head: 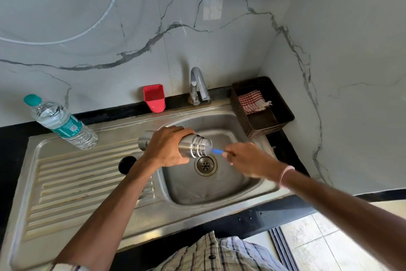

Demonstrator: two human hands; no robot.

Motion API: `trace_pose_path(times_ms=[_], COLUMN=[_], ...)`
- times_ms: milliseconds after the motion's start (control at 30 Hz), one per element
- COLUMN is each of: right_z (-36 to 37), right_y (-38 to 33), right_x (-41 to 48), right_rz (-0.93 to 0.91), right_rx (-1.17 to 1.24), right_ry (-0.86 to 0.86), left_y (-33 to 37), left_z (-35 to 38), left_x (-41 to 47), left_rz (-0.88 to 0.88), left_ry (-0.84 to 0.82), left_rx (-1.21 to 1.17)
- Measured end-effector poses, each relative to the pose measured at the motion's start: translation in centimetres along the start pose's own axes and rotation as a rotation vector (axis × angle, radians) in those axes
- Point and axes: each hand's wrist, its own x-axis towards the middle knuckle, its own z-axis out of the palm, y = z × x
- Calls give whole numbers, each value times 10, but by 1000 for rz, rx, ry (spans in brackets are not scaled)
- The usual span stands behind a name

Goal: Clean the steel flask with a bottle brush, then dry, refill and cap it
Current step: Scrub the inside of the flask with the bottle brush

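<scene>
Head view. The left hand (167, 149) curls its fingers round the body of the steel flask (195, 146) and holds it on its side above the sink (197, 189), with the mouth turned right, just above the drain (205, 165). This posture is judged to send any dislodged water into the basin rather than onto the desk (274, 211). The right hand (246, 158), blurred, pinches the blue handle of the bottle brush (217, 151). The brush head is hidden inside the flask's mouth, so scrubbing appears to be the step in hand; drying, refilling and capping are not yet done. A black cap (126, 163), probably the flask's, lies on the drainboard (77, 182) beside the basin's left edge, out of the way but within reach. A sealed water bottle (63, 124) stands at the drainboard's back left corner, presumably kept for the refill. A checked cloth (251, 101) lies in the brown basket (239, 112) at the desk's back right corner, presumably kept for drying. A red cup (154, 97) sits on the desk's back edge, left of the tap (197, 86), from which no water is seen running. Count: two hands, and one each of flask, brush, cap, water bottle, cup, tap, basket and cloth.
</scene>
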Motion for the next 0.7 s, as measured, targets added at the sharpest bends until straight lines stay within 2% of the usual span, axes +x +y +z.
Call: trace_pose_path(times_ms=[33, 67, 100, 133, 200, 233, 267, 300, 367, 400, 467, 500, 533, 567, 633, 667, 700], right_z=[-4, -4, -2, 2, 14, 19, 22, 24, 24, 21, 10, 5, 3, 3, 17, 24, 31], right_y=[2, 5, 10, 11, 15, 13, 14, 13, 11, 7, 4, 4, 6, 6, 8, 6, 4], right_x=[3, 5, 9, 8, 3, -2, -2, -1, -2, -1, 4, 6, 8, 7, 6, 2, -1], right_rz=[144, 211, 172, 73, -129, -185, -242, -285, -318, -260, -28, 64, 62, -13, -174, -217, -280], right_rx=[414, 624, 569, 249, -552, -801, -929, -966, -817, -547, 144, 399, 446, 251, -503, -763, -894], right_ry=[-180, -264, -210, -86, 303, 432, 533, 552, 458, 337, -40, -166, -185, -97, 282, 414, 515], left_y=[0, 0, 0, 1, 1, 1, 2, 1, 0, 0, -2, -2, -2, -2, -2, -1, -1], left_z=[1, 1, 2, 2, 2, 1, 1, 0, 2, 4, 8, 9, 10, 10, 9, 9, 9], left_x=[0, -1, 0, 0, 1, 2, 2, 2, -1, -2, -5, -6, -6, -6, -5, -5, -5], left_rz=[18, 30, 30, 20, -34, -68, -92, -101, -81, -62, -31, -26, -28, -33, -62, -86, -104], left_ry=[-1, -3, -5, -4, -6, -14, -22, -26, -28, -25, -21, -23, -24, -25, -37, -46, -52], left_rx=[7, 18, 37, 57, 54, 32, 13, 6, 31, 46, 54, 54, 62, 78, 87, 64, 38])
